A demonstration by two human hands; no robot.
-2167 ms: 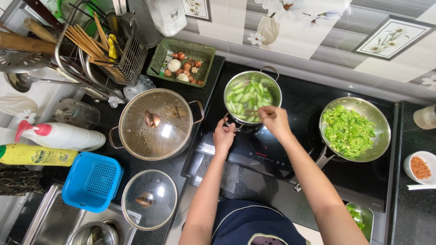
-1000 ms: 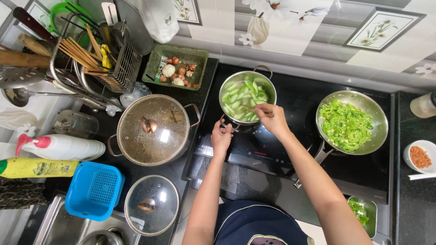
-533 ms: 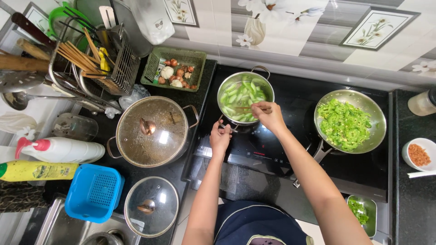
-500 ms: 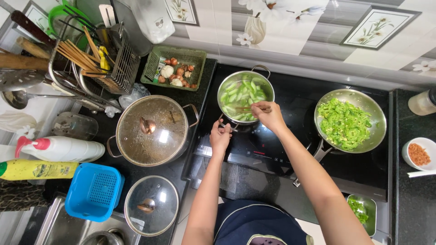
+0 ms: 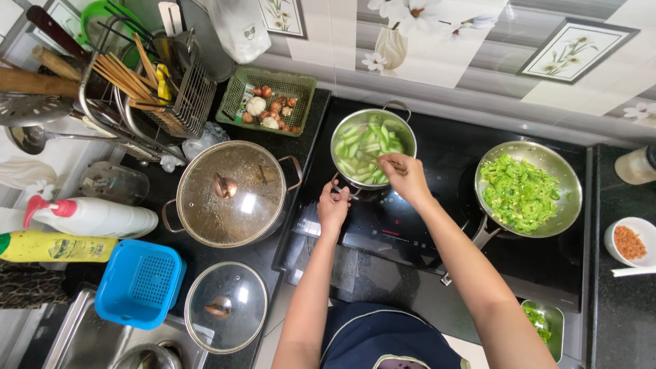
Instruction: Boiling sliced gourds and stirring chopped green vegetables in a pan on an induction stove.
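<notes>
Chopsticks (image 5: 378, 158) pinched in right hand (image 5: 404, 179), pointing toward the surface's far-left corner into the pot (image 5: 373, 147) at the back. Left hand (image 5: 333, 208) gripping its handle. Lidded big pot (image 5: 232, 193) crowding left, green-filled pan (image 5: 527, 189) right.

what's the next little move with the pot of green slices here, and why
Probably keep stirring. The right hand holds chopsticks dipped into the pale green slices in the small pot, and the left hand grips its handle to steady it, so turning the slices over seems the natural move.
</notes>
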